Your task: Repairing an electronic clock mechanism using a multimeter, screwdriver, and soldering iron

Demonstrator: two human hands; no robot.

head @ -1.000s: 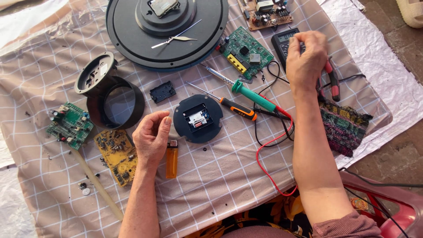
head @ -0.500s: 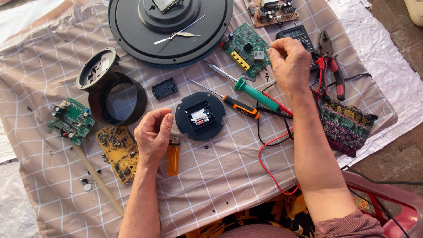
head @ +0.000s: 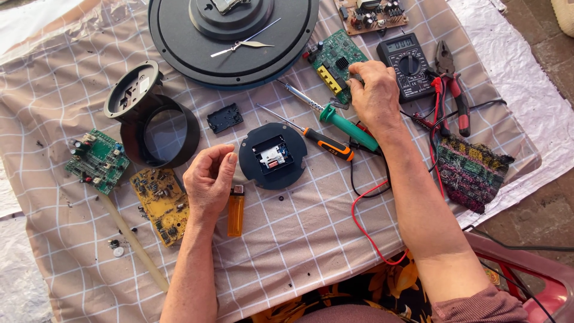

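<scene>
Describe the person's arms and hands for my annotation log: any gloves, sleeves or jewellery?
Both hands are bare: the left hand and right hand show no gloves, rings or watch. The forearms are uncovered; a dusky pink sleeve covers the right upper arm.

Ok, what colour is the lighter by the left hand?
Translucent orange lighter with a silver metal top, clearest in the head view.

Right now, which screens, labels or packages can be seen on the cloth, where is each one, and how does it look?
Multimeter: top right, beside the right hand; black body, small grey rectangular screen, round dial.
Label on the black round lid: left side; small, pale.
No packages in view.
</scene>
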